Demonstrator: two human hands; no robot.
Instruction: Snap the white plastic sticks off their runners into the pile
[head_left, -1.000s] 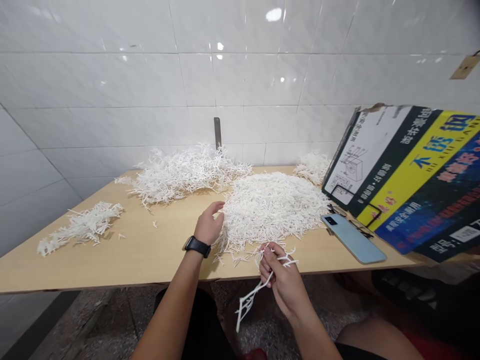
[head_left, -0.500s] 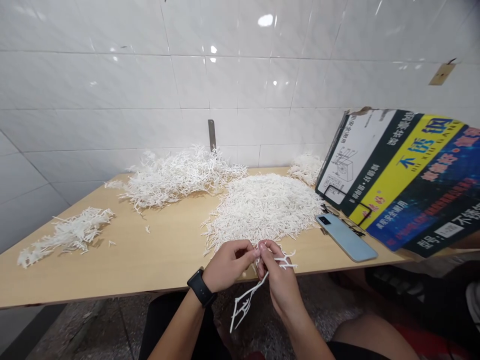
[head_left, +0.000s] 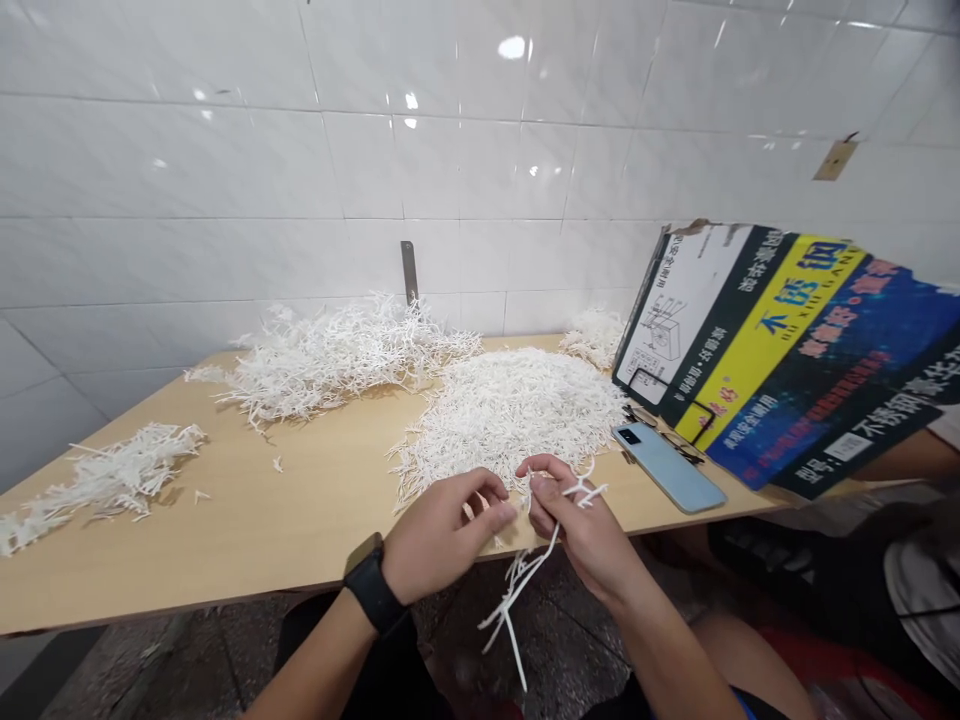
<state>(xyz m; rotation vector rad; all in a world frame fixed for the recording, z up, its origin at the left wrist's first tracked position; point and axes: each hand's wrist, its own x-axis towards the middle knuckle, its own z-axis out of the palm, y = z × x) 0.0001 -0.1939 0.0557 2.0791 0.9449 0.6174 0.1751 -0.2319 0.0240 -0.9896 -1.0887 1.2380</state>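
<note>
My right hand (head_left: 581, 525) grips a white branched plastic strand (head_left: 525, 575), whose lower part hangs past the table edge and whose short branches stick out above my fingers. My left hand (head_left: 446, 530) is curled just beside it, its thumb tip close to the strand. I cannot tell if it pinches a small piece. Both hands are over the near edge of the wooden table (head_left: 262, 520), in front of a large heap of white strands (head_left: 502, 420). A black watch (head_left: 373, 590) is on my left wrist.
More white strands lie in heaps at the back (head_left: 337, 360), far left (head_left: 97, 485) and back right (head_left: 596, 338). A smartphone (head_left: 667, 467) lies near a leaning printed cardboard sheet (head_left: 772, 350). Another person's forearm (head_left: 900, 455) shows at the right edge. Tiled walls bound the table.
My left hand has moved from the heap's edge to my right hand. The hanging strand has shifted and looks thinner at its lower end. The view has turned rightward, sliding the table left.
</note>
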